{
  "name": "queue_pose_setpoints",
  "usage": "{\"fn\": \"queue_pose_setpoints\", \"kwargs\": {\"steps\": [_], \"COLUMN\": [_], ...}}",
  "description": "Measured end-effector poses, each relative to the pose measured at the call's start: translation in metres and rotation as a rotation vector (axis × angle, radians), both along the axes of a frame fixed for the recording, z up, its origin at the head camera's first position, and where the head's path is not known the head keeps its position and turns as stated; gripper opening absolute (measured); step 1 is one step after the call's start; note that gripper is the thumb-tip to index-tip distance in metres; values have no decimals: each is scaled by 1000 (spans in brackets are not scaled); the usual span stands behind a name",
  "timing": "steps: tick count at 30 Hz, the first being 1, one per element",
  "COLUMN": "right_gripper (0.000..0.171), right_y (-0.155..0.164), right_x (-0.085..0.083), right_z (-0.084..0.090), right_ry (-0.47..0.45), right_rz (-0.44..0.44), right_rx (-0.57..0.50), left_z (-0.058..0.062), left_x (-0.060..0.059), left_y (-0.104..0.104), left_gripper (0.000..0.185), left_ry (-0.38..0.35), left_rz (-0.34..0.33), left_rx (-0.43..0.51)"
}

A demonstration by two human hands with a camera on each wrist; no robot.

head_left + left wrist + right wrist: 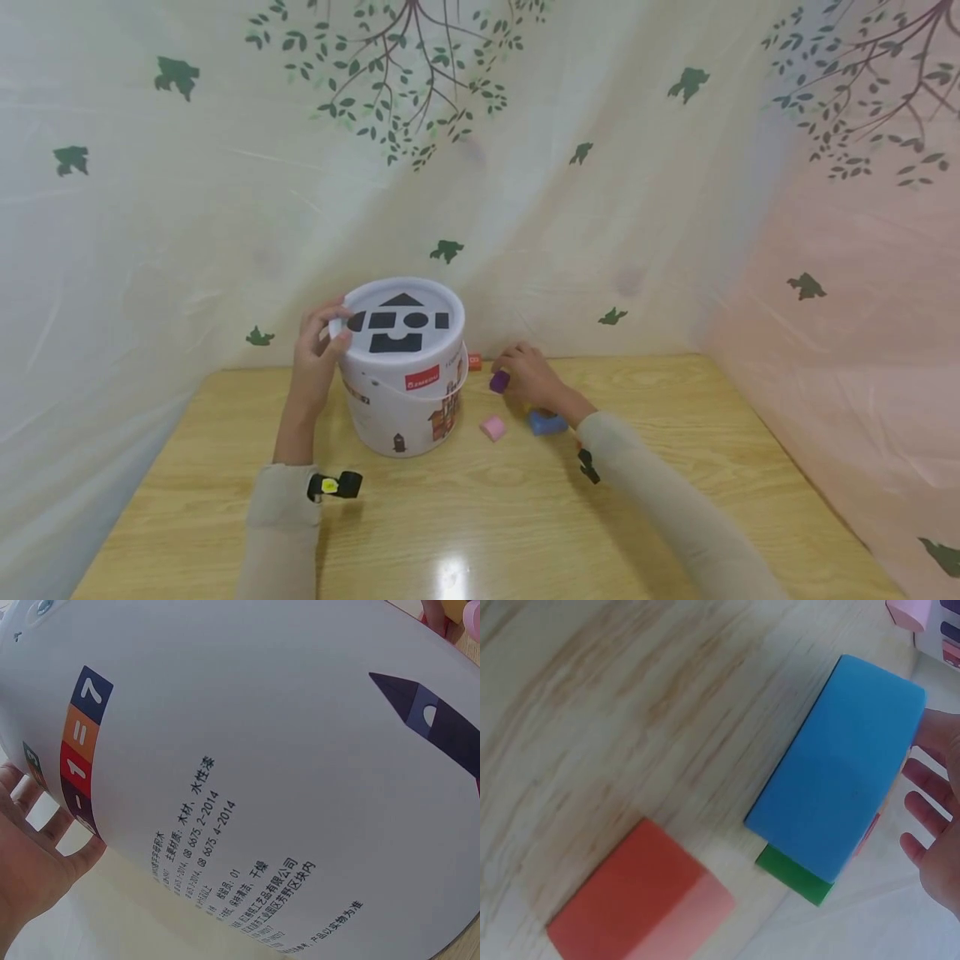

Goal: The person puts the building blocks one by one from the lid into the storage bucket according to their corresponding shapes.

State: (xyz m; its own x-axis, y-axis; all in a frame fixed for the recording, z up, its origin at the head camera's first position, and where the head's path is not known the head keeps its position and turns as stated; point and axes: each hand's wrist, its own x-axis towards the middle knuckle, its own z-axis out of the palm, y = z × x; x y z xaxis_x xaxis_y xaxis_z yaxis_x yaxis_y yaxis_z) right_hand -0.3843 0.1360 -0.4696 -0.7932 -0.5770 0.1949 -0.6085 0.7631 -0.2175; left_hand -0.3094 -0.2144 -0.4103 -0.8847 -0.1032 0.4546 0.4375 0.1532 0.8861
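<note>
A white bucket (401, 408) with a printed side and a lid (360, 337) with dark shaped holes stands at centre left. My left hand (313, 350) grips the lid's left rim, fingers and thumb reaching over the edge. In the left wrist view, that hand (37, 862) lies along the bucket's printed wall (247, 750). My right hand (528, 375) reaches down to the right of the bucket and pinches a small purple block (500, 382) at its fingertips. In the right wrist view, a blue block (836, 765) partly covers the right hand (941, 817) and hides its thumb.
A pink block (492, 428) lies near the bucket. Beneath my right wrist is the blue block (547, 422); a green block (795, 874) and an orange-red block (641, 900) lie around it. Another orange-red block (475, 362) sits behind, near the cloth backdrop (525, 208).
</note>
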Motion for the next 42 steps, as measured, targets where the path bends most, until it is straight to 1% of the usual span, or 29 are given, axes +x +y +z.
{"fn": "queue_pose_setpoints", "kwargs": {"steps": [6, 11, 14, 20, 23, 27, 32, 36, 40, 42], "right_gripper": [35, 30, 30, 31, 30, 28, 28, 30, 31, 31], "right_y": [-2, -3, -4, -5, -7, -10, -14, -17, -18, -18], "right_x": [0, 1, 1, 1, 3, 5, 9, 14, 19, 20], "right_z": [-4, -5, -5, -7, -8, -7, -4, -3, -2, -2], "right_ry": [35, 30, 27, 62, 73, 66, 75, 83, 58, 59], "right_rz": [10, 11, 15, 37, 48, 52, 57, 58, 52, 55], "right_rx": [21, 15, 10, 36, 25, -2, -1, -48, -133, -183], "left_z": [-2, -3, -2, -1, -2, -1, -1, -1, -1, -1], "left_x": [1, 1, 2, 2, 1, 0, 0, 1, 1, 2], "left_y": [0, 0, 0, 1, 1, 1, 1, 0, 0, 0], "left_gripper": [39, 39, 39, 40, 39, 38, 40, 41, 40, 40], "left_ry": [5, -4, -13, -14, -13, -10, -10, -13, -12, -13], "left_rz": [6, 9, 16, 14, 11, 10, 16, 19, 15, 18], "left_rx": [-10, -16, -18, -7, -11, -11, -10, -10, -9, -9]}}
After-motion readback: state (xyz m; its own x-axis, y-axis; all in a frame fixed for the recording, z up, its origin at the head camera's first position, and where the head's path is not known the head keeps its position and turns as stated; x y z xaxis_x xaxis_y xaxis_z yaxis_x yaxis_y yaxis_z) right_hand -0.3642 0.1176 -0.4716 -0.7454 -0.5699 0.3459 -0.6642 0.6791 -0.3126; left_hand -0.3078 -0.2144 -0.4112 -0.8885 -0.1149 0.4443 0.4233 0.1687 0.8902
